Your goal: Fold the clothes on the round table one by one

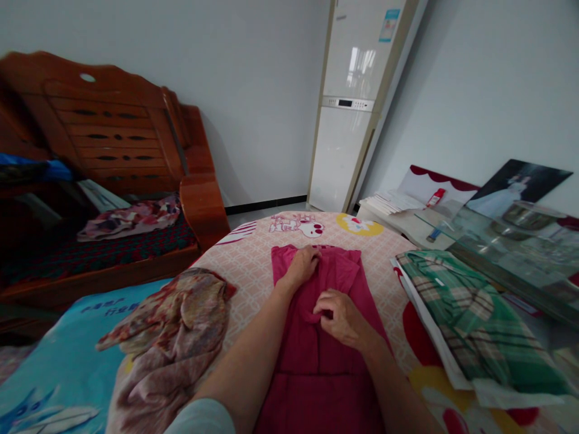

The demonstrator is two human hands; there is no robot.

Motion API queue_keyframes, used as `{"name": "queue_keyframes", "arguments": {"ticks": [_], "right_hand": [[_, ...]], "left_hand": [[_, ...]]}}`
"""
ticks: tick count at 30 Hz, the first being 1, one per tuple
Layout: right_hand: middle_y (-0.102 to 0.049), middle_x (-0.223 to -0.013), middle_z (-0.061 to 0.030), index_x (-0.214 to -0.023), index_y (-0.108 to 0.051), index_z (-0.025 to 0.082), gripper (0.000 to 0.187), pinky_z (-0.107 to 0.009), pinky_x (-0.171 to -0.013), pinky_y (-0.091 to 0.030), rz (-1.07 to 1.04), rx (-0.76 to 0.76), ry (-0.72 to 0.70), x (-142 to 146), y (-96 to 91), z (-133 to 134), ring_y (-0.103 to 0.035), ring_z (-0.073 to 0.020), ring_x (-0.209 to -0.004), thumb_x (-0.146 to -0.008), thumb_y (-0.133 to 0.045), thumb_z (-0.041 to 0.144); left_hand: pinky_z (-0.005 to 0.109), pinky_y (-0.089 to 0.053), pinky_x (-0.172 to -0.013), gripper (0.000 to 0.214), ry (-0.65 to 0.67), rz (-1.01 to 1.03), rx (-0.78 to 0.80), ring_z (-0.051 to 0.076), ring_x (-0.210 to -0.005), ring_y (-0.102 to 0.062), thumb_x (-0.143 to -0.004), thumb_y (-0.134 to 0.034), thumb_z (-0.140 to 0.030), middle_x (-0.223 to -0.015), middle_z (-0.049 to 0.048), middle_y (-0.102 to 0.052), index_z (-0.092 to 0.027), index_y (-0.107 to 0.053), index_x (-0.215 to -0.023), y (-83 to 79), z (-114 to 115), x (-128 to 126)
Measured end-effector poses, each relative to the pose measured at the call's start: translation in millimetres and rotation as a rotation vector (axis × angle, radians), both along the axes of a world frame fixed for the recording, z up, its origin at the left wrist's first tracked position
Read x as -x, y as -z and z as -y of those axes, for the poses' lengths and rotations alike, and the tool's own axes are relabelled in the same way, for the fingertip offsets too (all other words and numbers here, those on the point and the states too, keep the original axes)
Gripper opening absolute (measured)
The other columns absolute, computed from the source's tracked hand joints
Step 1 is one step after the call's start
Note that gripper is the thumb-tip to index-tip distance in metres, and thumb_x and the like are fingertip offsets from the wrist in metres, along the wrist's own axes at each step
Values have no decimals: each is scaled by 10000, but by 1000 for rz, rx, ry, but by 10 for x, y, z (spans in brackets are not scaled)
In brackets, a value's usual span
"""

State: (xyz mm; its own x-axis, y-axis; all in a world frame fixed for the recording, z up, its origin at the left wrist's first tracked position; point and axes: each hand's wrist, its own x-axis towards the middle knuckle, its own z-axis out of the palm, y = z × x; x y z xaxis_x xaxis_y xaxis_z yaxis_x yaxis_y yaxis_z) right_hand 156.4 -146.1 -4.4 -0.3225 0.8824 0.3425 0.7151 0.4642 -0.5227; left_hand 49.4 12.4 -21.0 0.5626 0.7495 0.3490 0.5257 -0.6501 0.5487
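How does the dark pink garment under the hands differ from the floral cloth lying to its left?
The dark pink garment is one plain colour; the floral cloth is patterned in brown, red and cream. The pink garment lies spread flat in a long strip; the floral cloth is crumpled in a loose heap. The left hand and right hand press on the pink garment; nothing touches the floral cloth. Both rest on the printed bedsheet.

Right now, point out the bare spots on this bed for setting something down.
Free: the patterned sheet between the crumpled floral cloth and the magenta garment, and the far strip beyond it. Crowded: the right side, under the green plaid fabric.
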Motion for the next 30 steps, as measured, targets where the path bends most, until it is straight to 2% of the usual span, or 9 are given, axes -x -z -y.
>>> {"name": "queue_keyframes", "arguments": {"ticks": [3, 5, 7, 9, 12, 15, 19, 24, 30], "right_hand": [[-623, -673, 1, -683, -684, 202, 203, -259, -670, -411, 21, -2, -13, 27, -40, 21, -549, -141, -672, -716, -556, 48], [-630, -655, 6, -664, -688, 207, 144, -255, -658, -418, 4, 27, -26, 37, -49, 24, -558, -136, -647, -767, -608, 146], [-649, -664, -3, -666, -687, 204, 173, -254, -650, -430, -74, 29, 27, 14, -34, 8, -579, -140, -651, -818, -612, 238], [-684, -747, -34, -736, -697, 201, 194, -273, -694, -457, -182, -52, 183, -64, 16, -28, -611, -163, -723, -858, -567, 278], [-702, -858, -88, -852, -702, 193, 224, -344, -786, -479, -255, -244, 540, -283, 156, -98, -626, -216, -823, -867, -503, 297], [-698, -911, -130, -924, -700, 155, 295, -406, -830, -476, -179, -316, 743, -523, 335, -157, -620, -255, -872, -862, -466, 324], [-674, -1053, -171, -1083, -673, 109, 412, -451, -923, -440, -54, -269, 716, -677, 538, -235, -595, -276, -999, -887, -435, 382], [-614, -1200, -203, -1132, -667, 100, 456, -496, -971, -405, 72, -183, 702, -661, 653, -351, -543, -312, -1128, -900, -417, 404], [-604, -1227, -190, -1194, -626, 95, 459, -506, -1001, -395, 12, -250, 674, -638, 653, -401, -516, -311, -1167, -894, -421, 377]], "left_hand": [[299, -469, -897, 232, 57, 43, 7, 180, -959, -607, -805, -542, -78, -984, 64, -672, -171, -673, -974, 8, 22, -22], [303, -481, -892, 330, 133, 35, 40, 179, -950, -615, -769, -587, -64, -1027, 61, -669, -177, -652, -1072, 5, 48, -25], [312, -486, -897, 406, 177, 55, 55, 181, -957, -621, -755, -618, -71, -1065, 62, -667, -185, -626, -1144, -10, 72, -23], [321, -476, -924, 355, 202, 84, 45, 187, -991, -618, -772, -631, -107, -1076, 59, -673, -192, -643, -1116, -31, 87, -19], [314, -462, -947, 276, 281, 50, 51, 192, -1026, -615, -783, -669, -198, -1088, 49, -686, -200, -677, -1059, -41, 90, -17], [324, -443, -982, 412, 369, -61, 62, 214, -1093, -600, -736, -734, -286, -1177, 72, -664, -190, -661, -1130, -4, 89, -25], [362, -353, -1084, 580, 384, -155, 55, 245, -1258, -500, -714, -757, -357, -1345, 116, -564, -180, -600, -1243, 63, 105, -37], [363, -330, -1105, 610, 386, -169, 84, 244, -1309, -456, -731, -737, -378, -1404, 120, -510, -183, -567, -1284, 69, 131, -39], [311, -451, -960, 227, 345, 90, 129, 197, -1044, -623, -812, -633, -230, -1130, 75, -687, -164, -690, -1022, -69, 163, -68]]}}
